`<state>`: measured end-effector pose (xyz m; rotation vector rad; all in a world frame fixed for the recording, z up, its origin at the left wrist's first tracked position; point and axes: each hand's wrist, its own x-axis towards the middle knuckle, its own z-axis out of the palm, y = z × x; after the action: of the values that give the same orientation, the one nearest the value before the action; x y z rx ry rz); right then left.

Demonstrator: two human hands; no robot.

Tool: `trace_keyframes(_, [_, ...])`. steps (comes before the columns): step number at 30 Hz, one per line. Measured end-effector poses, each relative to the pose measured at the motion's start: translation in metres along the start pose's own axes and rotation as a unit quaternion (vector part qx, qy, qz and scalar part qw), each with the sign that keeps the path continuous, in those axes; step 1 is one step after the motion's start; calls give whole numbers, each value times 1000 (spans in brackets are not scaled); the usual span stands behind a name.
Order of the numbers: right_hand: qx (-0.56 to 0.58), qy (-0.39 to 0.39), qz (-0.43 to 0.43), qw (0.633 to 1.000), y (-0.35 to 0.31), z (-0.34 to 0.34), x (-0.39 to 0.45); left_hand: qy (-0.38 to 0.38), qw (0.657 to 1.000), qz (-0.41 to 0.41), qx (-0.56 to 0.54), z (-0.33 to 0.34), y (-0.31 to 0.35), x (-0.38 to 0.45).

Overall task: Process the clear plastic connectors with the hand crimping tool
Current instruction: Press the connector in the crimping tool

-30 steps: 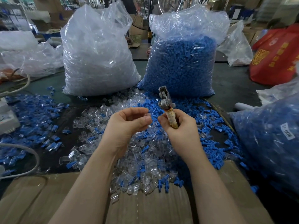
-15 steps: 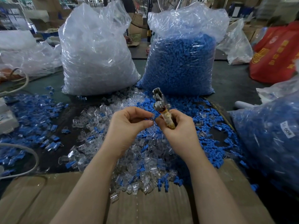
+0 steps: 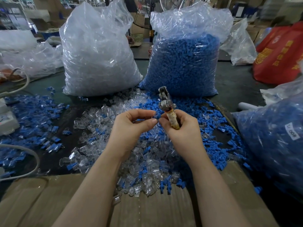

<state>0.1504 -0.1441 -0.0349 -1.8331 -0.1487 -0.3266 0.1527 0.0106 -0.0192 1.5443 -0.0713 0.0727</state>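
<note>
One piece in hand, a heap left.
Your left hand pinches a clear connector; your right hand clasps the crimping tool, loose connectors piled beneath both grips.

One wide-angle camera rides on my head, looking forward and down, close over my hands, taking in the surface out to the bags behind.
</note>
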Motion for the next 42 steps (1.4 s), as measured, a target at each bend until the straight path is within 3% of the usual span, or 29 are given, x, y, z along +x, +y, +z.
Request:
trace_keyframes(17, [-8, -8, -7, 1000, -1, 2, -1, 2, 1000, 12, -7, 1, 0, 0])
trace_keyframes(26, [-61, 26, 1, 998, 8, -8, 2, 30, 992, -15, -121, 0, -3, 4])
trace_keyframes(34, [-194, -77, 23, 978, 9, -10, 2, 42, 992, 48, -113, -4, -2, 6])
trace_keyframes(42, [-189, -97, 19, 977, 8, -6, 0, 33, 992, 89, -84, -7, -2, 7])
